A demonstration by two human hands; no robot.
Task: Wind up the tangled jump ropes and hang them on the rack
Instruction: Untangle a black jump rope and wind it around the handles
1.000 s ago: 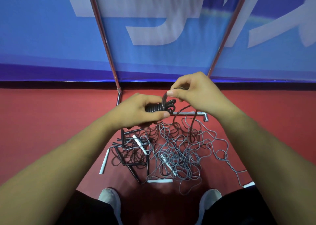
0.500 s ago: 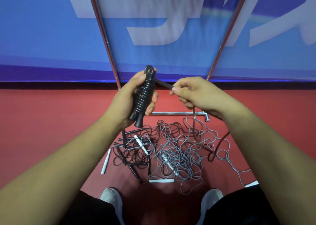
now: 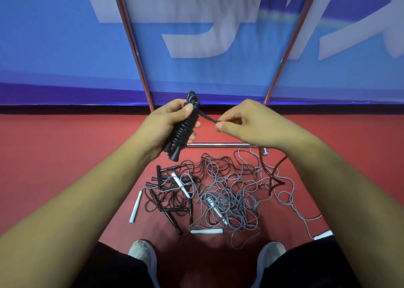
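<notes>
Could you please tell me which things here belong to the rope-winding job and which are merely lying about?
Belonging to the job: left hand gripping the wound black jump rope; right hand pinching its free strand; tangled jump ropes on the floor; metal rack.

Just lying about: blue banner; shoes; red floor.

forearms (image 3: 87,200): bare to the frame edge | legwear (image 3: 113,268): black cloth | shoes (image 3: 143,254): pale grey, rounded toes

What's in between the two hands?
A taut bit of black rope, running from the wound bundle in the left hand to the right hand, head view.
</notes>
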